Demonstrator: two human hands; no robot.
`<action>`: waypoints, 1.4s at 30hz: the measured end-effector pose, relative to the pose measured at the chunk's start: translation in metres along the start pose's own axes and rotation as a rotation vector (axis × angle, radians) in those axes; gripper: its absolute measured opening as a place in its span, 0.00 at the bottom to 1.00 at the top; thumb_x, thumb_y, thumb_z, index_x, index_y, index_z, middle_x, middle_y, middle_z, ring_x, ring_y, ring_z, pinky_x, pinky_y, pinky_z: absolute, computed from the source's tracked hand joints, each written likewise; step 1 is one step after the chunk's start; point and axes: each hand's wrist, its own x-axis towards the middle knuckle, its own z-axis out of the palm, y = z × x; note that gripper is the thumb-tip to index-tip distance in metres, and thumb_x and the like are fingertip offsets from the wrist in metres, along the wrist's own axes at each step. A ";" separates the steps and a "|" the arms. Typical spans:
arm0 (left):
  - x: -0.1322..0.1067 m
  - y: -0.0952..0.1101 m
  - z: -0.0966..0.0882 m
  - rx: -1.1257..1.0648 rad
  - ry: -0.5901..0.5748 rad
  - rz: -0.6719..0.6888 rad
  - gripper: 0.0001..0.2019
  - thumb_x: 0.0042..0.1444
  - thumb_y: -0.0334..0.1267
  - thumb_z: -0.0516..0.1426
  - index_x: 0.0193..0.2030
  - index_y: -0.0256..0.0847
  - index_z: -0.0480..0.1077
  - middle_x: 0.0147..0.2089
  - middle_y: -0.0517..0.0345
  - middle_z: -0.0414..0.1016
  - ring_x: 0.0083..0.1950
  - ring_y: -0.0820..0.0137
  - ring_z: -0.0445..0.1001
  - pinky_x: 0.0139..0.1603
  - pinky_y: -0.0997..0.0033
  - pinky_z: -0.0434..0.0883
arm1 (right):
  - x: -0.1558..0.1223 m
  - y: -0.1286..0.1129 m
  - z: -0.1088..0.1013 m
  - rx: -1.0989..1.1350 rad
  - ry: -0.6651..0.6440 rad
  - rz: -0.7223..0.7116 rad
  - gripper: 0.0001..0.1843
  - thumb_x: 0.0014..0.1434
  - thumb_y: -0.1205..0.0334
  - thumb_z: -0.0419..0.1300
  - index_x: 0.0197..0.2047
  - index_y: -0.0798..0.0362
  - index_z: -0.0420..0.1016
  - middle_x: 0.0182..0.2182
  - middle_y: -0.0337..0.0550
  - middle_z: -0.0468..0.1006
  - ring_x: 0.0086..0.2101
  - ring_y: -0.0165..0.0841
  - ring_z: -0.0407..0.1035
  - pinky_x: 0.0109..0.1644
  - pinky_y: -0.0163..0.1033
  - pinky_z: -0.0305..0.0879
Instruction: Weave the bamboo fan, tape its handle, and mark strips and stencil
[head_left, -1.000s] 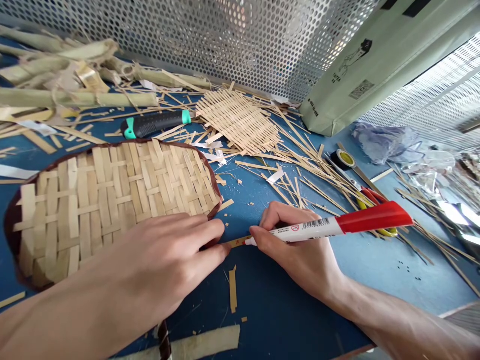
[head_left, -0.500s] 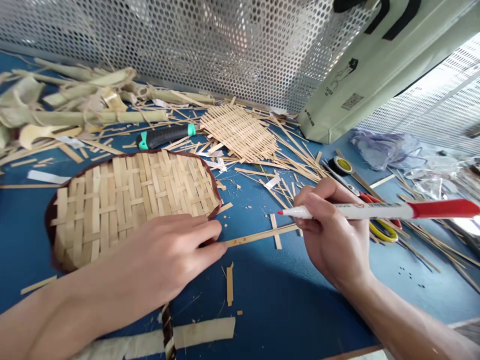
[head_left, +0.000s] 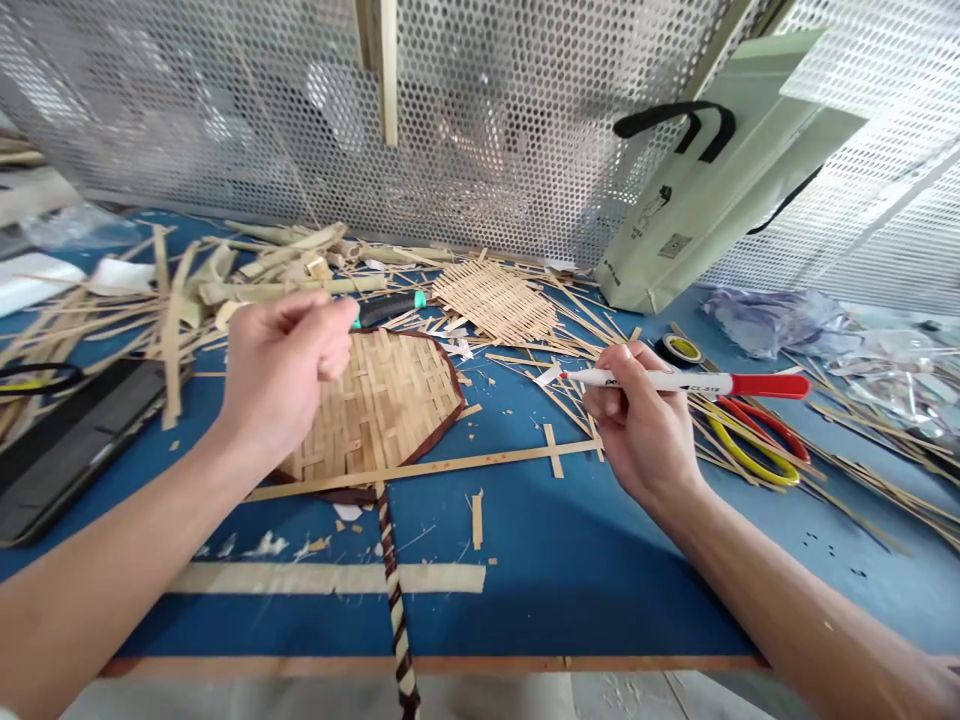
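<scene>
Lifted off the bamboo strip [head_left: 450,464] since the earlier frame, my left hand [head_left: 281,370] is now up in front of the left part of the woven bamboo fan [head_left: 375,400], fingers curled into a loose fist with the thumb against them. My right hand [head_left: 645,425] still pinches the white-and-red marker [head_left: 697,382] between thumb and fingers, its red tip bare, pointing left and clear of the strip.

That strip, bearing small red marks, lies across the lower end of the fan and runs roughly along the table's [head_left: 570,600] near edge, its right end just beside my right hand, crossing a short slat [head_left: 553,452]. The fan's brown-and-cream handle [head_left: 394,590] crosses a flat pale strip [head_left: 442,578] and juts past the near edge.

Farther out, a black-and-teal tool handle [head_left: 394,306] lies behind the fan, and beyond my right hand are a tape roll [head_left: 679,349] and red-and-yellow scissor handles [head_left: 750,455]. Toward the far edge sit split bamboo stalks [head_left: 300,290], a half-woven mat [head_left: 495,300] and a pale green bag [head_left: 679,220], before a perforated panel [head_left: 480,100].
</scene>
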 end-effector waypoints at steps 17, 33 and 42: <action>0.028 -0.019 -0.024 -0.257 0.363 -0.049 0.22 0.67 0.37 0.59 0.24 0.44 0.54 0.21 0.70 0.51 0.22 0.76 0.45 0.21 0.73 0.46 | 0.009 0.011 -0.002 -0.017 -0.023 0.007 0.25 0.49 0.43 0.82 0.27 0.50 0.76 0.17 0.31 0.61 0.20 0.23 0.50 0.20 0.33 0.45; 0.027 -0.016 -0.026 -0.019 0.253 0.085 0.22 0.67 0.42 0.58 0.23 0.46 0.54 0.21 0.67 0.48 0.21 0.74 0.45 0.21 0.70 0.47 | 0.004 0.007 0.002 -0.089 -0.030 0.014 0.24 0.52 0.43 0.78 0.28 0.49 0.73 0.17 0.29 0.60 0.19 0.24 0.49 0.21 0.34 0.45; -0.023 -0.003 0.018 0.647 -1.012 0.620 0.15 0.72 0.34 0.57 0.57 0.48 0.83 0.45 0.55 0.84 0.45 0.66 0.82 0.46 0.67 0.75 | -0.018 0.019 0.006 -0.425 -0.295 0.178 0.14 0.61 0.48 0.68 0.33 0.50 0.79 0.22 0.36 0.75 0.22 0.28 0.60 0.24 0.35 0.51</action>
